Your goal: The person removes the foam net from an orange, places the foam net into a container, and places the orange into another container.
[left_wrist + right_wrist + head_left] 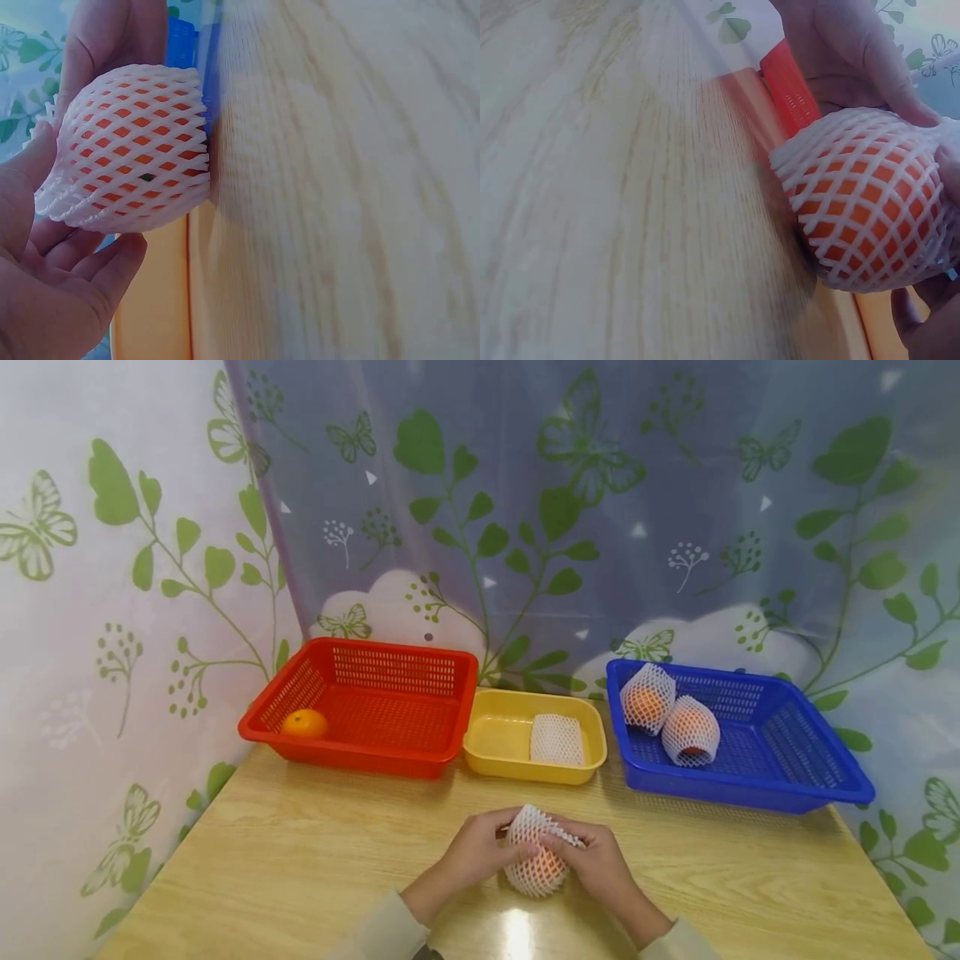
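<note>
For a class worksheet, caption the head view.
Left hand and right hand hold netted fruit before red basket, yellow tray and blue basket.

Grn leaf-print curtain (pixel 360 518) behind lt wood tbl (pixel 330 852)

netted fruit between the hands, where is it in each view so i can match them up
Head: the netted fruit is low, just right of centre, between the left hand and right hand.
Left wrist: in the left half, slightly above mid-height.
Right wrist: at the right, around mid-height.
Shared landmark: the yellow tray, seen partly in both wrist views.
</note>
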Motion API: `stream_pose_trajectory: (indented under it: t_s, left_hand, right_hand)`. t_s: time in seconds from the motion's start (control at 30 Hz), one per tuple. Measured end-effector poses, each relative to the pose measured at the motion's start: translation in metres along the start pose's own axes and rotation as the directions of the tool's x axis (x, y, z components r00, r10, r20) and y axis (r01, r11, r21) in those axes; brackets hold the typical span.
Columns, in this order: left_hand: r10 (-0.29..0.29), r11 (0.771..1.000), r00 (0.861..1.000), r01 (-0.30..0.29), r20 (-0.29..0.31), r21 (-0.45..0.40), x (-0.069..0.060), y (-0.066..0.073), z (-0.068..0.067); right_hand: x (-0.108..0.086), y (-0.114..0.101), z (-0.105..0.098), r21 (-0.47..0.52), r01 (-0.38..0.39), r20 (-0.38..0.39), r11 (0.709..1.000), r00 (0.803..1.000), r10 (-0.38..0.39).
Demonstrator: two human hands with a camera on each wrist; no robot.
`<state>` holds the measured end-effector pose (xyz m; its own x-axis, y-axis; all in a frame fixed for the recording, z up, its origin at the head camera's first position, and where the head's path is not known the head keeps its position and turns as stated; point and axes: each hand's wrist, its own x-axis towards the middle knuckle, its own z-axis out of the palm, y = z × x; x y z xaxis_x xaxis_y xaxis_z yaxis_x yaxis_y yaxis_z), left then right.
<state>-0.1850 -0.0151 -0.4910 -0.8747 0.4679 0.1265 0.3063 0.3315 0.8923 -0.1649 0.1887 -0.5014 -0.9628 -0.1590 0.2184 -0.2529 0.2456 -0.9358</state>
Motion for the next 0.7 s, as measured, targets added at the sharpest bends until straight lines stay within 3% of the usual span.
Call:
stream_pose_trajectory:
  t_s: [0.37,0.7]
  left_hand:
    - [-0.027,1.0,0.999,0.028,0.018,-0.006,-0.0012,0.0014,0.0022]
    - [0.01,1.0,1.0,-0.01,0.008,-0.023,0.0,0.0024,0.0005]
  right_hand:
    - [-0.0005,0.0025,0.0,-0.063,-0.063,-0.012,0.996,0.998,0.062]
    - [-0.0017,0.0045,-0.0029,-0.036,-0.125,0.074,0.991,0.989,0.128]
